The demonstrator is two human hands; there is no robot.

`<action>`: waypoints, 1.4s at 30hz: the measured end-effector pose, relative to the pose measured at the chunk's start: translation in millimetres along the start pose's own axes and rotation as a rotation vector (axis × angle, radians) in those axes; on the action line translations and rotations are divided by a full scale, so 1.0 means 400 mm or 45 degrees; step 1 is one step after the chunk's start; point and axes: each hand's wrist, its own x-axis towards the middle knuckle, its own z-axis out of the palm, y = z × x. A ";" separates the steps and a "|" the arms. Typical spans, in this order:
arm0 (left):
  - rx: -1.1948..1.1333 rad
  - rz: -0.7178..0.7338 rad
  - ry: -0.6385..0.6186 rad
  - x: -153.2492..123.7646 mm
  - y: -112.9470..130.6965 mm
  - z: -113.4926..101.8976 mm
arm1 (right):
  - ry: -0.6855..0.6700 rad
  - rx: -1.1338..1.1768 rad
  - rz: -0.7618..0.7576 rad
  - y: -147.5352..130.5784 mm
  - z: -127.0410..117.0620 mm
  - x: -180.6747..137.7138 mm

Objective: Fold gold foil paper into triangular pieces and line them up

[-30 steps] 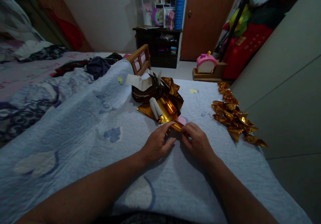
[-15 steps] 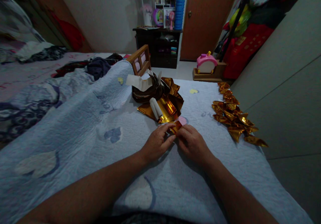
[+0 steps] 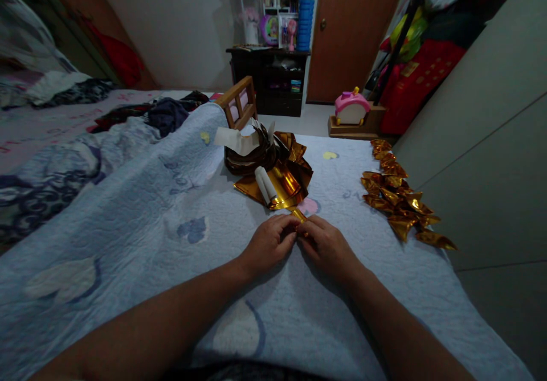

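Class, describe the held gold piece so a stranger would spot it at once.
Over the blue quilt, find where the left hand and right hand meet. The gold piece juts from between them. Unlike the gold sheets beyond and the folded pieces at right, it alone is held.

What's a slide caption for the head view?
Left hand and right hand hold a shiny gold foil piece over a pale-blue quilted bedcover.

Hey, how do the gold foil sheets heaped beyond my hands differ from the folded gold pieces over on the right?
The gold foil sheets are loosely heaped, some curling, while the folded gold pieces are gathered into pointed shapes. Pale paper shows among the sheets; the folded pieces show only gold. Individually, the sheets look larger than the pieces. Both are shiny and lie on the blue quilt.
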 end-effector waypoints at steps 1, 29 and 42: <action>0.012 0.000 -0.001 0.000 0.000 0.001 | -0.002 0.000 0.003 0.000 0.000 0.000; -0.023 0.014 0.058 -0.002 -0.002 -0.008 | 0.149 0.162 0.002 0.003 -0.020 0.006; -0.036 0.099 0.004 -0.005 -0.010 -0.004 | 0.204 0.227 0.104 0.002 -0.023 0.011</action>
